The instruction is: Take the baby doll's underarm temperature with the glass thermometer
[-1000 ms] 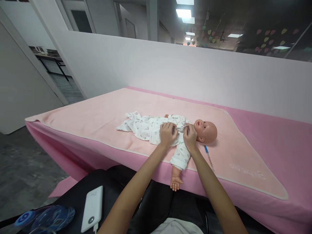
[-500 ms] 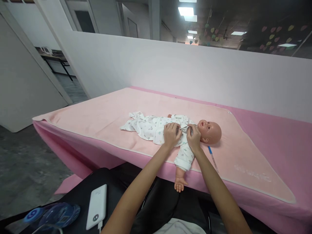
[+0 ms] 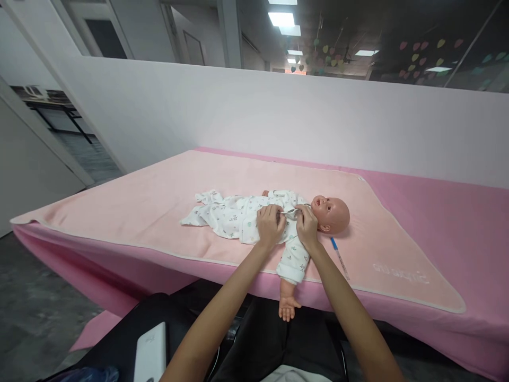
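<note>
Your left hand (image 3: pixel 270 227) and right hand (image 3: pixel 307 227) both rest on the chest of the bald plastic baby doll (image 3: pixel 278 220), which lies on its back near the front edge of the table (image 3: pixel 457 233), head toward the right. Both hands are curled nearly closed, fingertips pinching the neck opening of the white printed cotton romper (image 3: pixel 234 217) the doll wears; the two hands sit just beside each other, not quite touching. One doll arm hangs over the table's front edge. The doll lies on a pale peach towel with a white border (image 3: pixel 159 196) spread over the pink cover. A thin thermometer with a blue tip (image 3: pixel 339 257) lies on the towel just right of your right wrist, near the doll's head. A white power bank (image 3: pixel 151 355) rests on your lap.
</note>
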`<move>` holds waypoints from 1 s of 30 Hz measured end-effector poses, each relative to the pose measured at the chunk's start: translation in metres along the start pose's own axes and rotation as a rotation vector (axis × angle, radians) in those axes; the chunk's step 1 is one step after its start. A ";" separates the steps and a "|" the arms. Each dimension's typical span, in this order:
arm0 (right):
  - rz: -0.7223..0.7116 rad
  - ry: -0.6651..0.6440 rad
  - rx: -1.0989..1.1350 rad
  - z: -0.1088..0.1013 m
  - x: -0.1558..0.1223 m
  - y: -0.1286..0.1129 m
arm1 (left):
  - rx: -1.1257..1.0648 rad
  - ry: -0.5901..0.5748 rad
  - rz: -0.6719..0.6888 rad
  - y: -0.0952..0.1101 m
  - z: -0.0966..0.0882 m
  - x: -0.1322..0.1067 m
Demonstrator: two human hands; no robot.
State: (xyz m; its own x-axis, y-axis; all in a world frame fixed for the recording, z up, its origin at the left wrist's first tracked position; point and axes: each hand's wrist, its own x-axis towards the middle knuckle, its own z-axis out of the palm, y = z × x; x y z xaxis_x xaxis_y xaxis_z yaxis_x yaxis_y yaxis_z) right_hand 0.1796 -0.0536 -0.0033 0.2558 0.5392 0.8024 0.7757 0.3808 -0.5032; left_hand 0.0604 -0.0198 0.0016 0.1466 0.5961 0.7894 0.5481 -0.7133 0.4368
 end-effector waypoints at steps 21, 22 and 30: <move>-0.288 -0.028 -0.160 0.008 0.004 -0.009 | -0.053 0.038 -0.031 0.002 -0.001 -0.003; -0.280 -0.027 -0.162 0.008 0.004 -0.010 | -0.046 0.035 -0.030 0.002 -0.001 -0.003; -0.257 -0.017 -0.153 0.010 0.003 -0.005 | 0.049 0.014 0.001 0.002 0.001 -0.003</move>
State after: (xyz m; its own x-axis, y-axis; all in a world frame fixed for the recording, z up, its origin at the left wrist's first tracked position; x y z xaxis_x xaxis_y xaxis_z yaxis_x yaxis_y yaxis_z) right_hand 0.1707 -0.0461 -0.0020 0.0307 0.4530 0.8910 0.8922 0.3895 -0.2288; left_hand 0.0619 -0.0220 -0.0003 0.1356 0.5902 0.7958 0.5874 -0.6947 0.4151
